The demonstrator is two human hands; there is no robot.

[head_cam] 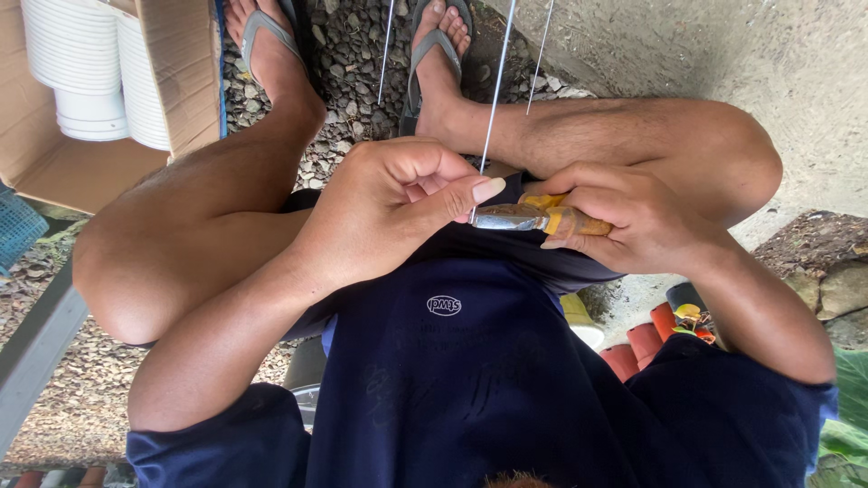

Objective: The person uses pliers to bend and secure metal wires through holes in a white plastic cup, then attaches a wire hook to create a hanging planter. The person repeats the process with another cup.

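The right hand [633, 221] grips yellow-handled pliers [533, 217], their metal nose pointing toward nine o'clock. The left hand [389, 208], curled narrow, pinches a thin wire [495, 99] at that nose; the wire runs toward twelve o'clock. A cardboard box [172, 72] of white cups [77, 63] sits at ten o'clock.

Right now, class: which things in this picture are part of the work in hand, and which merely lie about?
In use:
left hand, pinching the thin wire
right hand, gripping the yellow-handled pliers

Lying about:
cardboard box of stacked white bowls
gravel
red caps
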